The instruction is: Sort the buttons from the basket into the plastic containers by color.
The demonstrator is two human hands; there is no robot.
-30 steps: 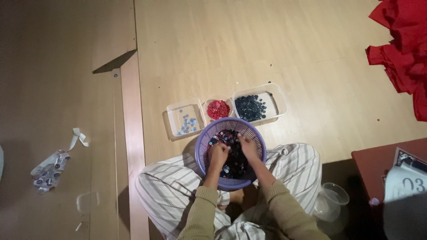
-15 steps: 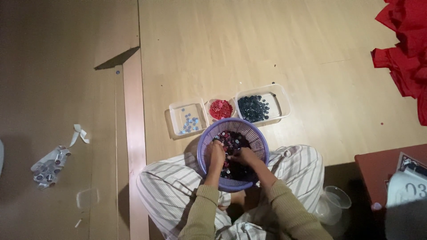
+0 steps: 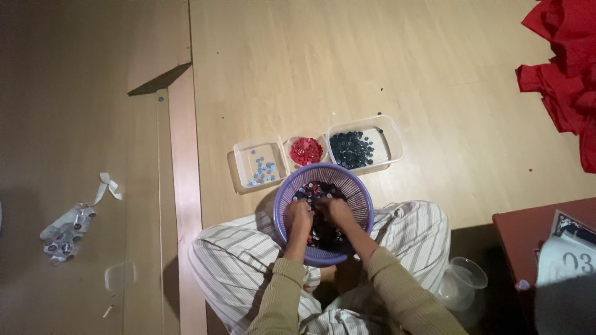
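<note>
Digging with both hands in a purple basket [image 3: 359, 192] on our lap: we are seeing the left hand [image 3: 299, 216] and the right hand [image 3: 336, 211] side by side, both sunk into a heap of mixed buttons [image 3: 318, 188], dark, red and pale. Left fingers are curling down into the heap; right fingers are doing the same, just beside them. We cannot tell whether either hand is pinching a button, the fingertips being hidden among the pieces.

We are sitting cross-legged in striped trousers [image 3: 236, 260], olive sleeves [image 3: 282, 298] reaching down to the basket. The basket is resting between our knees, at the near edge of a pale wooden floor [image 3: 397, 74].

Just beyond the basket rim, three small tubs are sitting in a row, touching or nearly so: a clear square tub [image 3: 243, 162] with a few pale blue buttons on the left, a small round tub [image 3: 307, 151] full of red buttons in the middle, a clear oblong tub [image 3: 391, 138] with dark blue buttons on the right.

Farther out: a crumpled plastic bag [image 3: 62, 231] with a white strip is lying well to the left, red cloth [image 3: 565, 68] is piling in the upper right corner, a clear plastic cup [image 3: 462, 282] is lying by our right knee, and a dark red table [image 3: 528, 236] with a printed sheet [image 3: 568, 254] is showing at lower right.
</note>
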